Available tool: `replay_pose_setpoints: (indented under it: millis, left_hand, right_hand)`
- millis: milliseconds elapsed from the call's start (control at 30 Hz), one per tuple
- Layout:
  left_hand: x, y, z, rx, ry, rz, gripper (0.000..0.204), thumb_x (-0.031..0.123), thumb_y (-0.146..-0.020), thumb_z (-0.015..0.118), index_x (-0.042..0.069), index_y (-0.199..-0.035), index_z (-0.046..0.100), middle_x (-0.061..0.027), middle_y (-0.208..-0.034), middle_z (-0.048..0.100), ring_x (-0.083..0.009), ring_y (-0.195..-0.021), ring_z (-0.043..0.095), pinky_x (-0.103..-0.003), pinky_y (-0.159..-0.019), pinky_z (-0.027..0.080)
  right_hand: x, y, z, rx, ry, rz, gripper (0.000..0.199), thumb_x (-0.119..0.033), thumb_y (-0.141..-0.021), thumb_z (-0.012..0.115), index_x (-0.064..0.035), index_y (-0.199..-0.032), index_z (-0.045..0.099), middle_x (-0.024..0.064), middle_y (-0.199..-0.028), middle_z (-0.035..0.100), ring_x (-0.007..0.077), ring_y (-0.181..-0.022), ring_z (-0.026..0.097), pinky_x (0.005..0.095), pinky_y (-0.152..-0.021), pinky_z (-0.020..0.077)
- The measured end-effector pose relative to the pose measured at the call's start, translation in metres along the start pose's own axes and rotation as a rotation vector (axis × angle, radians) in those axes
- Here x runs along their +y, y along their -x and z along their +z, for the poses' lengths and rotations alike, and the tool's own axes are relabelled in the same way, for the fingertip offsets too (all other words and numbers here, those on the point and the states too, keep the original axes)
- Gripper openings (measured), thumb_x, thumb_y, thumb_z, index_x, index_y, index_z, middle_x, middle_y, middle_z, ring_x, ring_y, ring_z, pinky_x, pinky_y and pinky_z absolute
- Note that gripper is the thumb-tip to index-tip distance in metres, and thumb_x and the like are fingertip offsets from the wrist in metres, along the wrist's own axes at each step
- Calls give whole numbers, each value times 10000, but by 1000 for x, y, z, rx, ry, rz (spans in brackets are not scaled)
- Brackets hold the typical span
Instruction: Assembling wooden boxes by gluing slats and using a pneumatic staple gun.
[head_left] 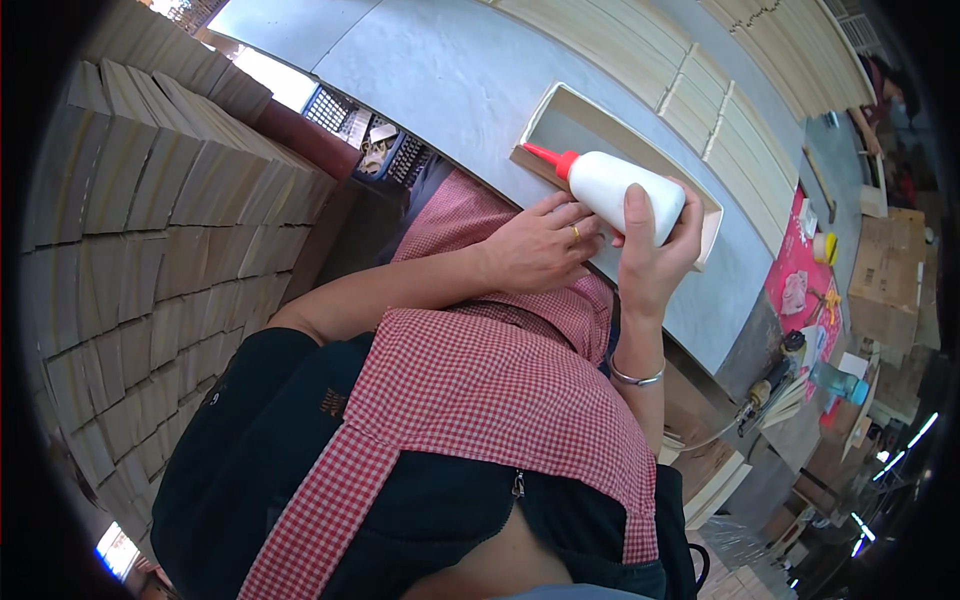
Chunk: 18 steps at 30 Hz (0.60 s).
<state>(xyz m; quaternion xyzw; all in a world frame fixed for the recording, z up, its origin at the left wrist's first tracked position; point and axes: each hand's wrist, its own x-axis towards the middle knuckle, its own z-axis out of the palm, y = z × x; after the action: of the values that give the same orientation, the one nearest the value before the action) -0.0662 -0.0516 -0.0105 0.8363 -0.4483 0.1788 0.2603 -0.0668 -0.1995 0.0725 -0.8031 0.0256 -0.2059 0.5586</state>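
Two hands meet at a shallow wooden box [700, 215] on the grey worktop [450, 80]. The right hand [655, 255] has its fingers gripping a white glue bottle [625, 190]. The left hand [540, 245] rests curled beside it, holding nothing.

Bright daylight, soft shadows; fisheye edges bend, perhaps slightly blurred.

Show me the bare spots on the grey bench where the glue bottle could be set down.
Bare grey bench runs from the open wooden box toward the stacked boards. A narrower bare strip lies between the box and the pink mat. It is crowded at the box, where the right hand holds the glue bottle and the left hand rests.
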Motion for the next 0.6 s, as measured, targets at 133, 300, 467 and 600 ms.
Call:
replay_pose_setpoints:
  millis: [133,300,467,600]
  left_hand:
    - [0,-1,-3,3,3,-28,327,306,-894,633,69,-1119,646,-122,-1304,526,-283,-1220,490,-430,-1107,355]
    - [1,-5,-3,5,-21,-31,323,306,-897,631,65,-1112,640,-118,-1311,525,-277,-1229,494,-425,-1108,356]
    - [2,-8,-3,5,-22,-30,324,310,-897,630,69,-1113,629,-110,-1307,528,-272,-1238,496,-423,-1116,353]
    - [4,-9,-3,13,-28,-45,324,308,-894,633,75,-1119,625,-106,-1311,528,-273,-1242,495,-426,-1122,349]
  right_hand:
    - [-13,1,-17,12,55,34,419,-285,-916,725,-21,-1198,561,134,-1036,615,187,-777,634,228,-505,500]
    - [-16,7,-52,80,95,150,474,-280,-894,758,5,-1208,547,146,-1067,618,217,-831,640,263,-555,549]
    - [-15,14,-85,164,153,194,467,-282,-896,755,9,-1203,559,145,-1040,626,204,-777,638,260,-524,540]
    - [-10,19,-111,231,177,198,457,-282,-898,750,13,-1196,567,147,-1030,630,193,-738,632,250,-506,526]
